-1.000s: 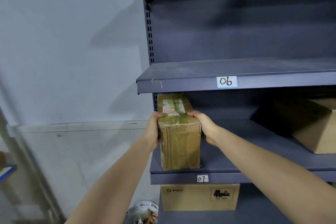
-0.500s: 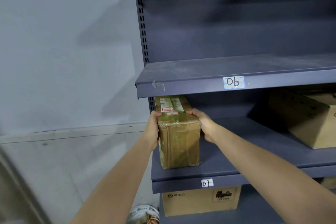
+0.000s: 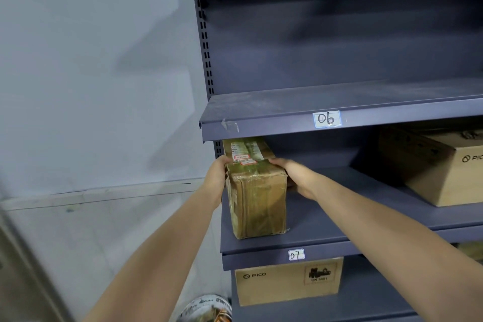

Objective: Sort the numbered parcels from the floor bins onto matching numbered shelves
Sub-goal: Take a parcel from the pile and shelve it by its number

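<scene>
The brown parcel (image 3: 257,196) stands on the shelf marked 07 (image 3: 296,254), at its left end. The left hand (image 3: 215,176) holds the parcel's left side and the right hand (image 3: 294,176) holds its right side, fingers curled over the top edges. So the parcel sits right between the two hands. This looks like the step of setting a parcel in its place. Next, both hands should let go and pull back gently so the tall parcel does not tip. Far to the right of the right hand sits another box (image 3: 444,167) on the same shelf.
</scene>
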Tool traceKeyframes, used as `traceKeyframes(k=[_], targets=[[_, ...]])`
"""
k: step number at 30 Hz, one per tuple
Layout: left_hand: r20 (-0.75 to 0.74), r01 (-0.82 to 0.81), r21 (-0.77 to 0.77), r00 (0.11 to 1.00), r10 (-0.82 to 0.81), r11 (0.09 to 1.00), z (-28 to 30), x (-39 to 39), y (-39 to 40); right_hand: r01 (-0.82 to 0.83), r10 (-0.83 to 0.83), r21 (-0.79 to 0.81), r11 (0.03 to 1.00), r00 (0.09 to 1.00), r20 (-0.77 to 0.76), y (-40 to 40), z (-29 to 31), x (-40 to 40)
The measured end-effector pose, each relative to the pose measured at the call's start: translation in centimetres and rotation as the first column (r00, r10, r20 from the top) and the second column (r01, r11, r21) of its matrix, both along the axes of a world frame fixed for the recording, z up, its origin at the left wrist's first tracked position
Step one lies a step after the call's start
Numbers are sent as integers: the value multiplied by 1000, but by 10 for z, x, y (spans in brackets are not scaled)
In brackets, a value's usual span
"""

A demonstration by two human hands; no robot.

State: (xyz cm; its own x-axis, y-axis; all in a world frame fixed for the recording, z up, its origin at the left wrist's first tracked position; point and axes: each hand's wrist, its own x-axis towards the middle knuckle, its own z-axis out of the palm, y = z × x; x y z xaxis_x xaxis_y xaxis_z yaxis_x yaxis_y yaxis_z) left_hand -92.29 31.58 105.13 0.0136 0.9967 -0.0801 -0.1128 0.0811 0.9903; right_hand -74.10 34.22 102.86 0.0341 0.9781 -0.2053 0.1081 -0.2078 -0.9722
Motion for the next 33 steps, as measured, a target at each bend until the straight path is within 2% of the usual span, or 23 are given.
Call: traceKeyframes(k=[7,15,19,23,28,30,33], targets=[[-61,2,42,998,1,999,23,-12,-30,132,-136,88,987,990,37,-28,11,3],[-148,15,35,989,-10,999,22,-18,-68,133,-141,87,987,986,86,-86,12,17],[-262,9,-14,965,-12,1000,24,-5,-82,145,-163,135,980,978,131,-111,16,36],[-482,9,65,876,23,998,19,19,-97,100,-176,237,966,930,324,-137,21,62],[-691,146,156,723,2,977,26,73,-137,-16,-148,297,955,842,519,-190,33,100],[-791,231,180,612,1,956,26,102,-155,-84,-140,298,951,741,657,-216,35,122],[-900,389,181,435,-7,903,24,150,-183,-166,-144,274,947,544,827,-259,37,160]])
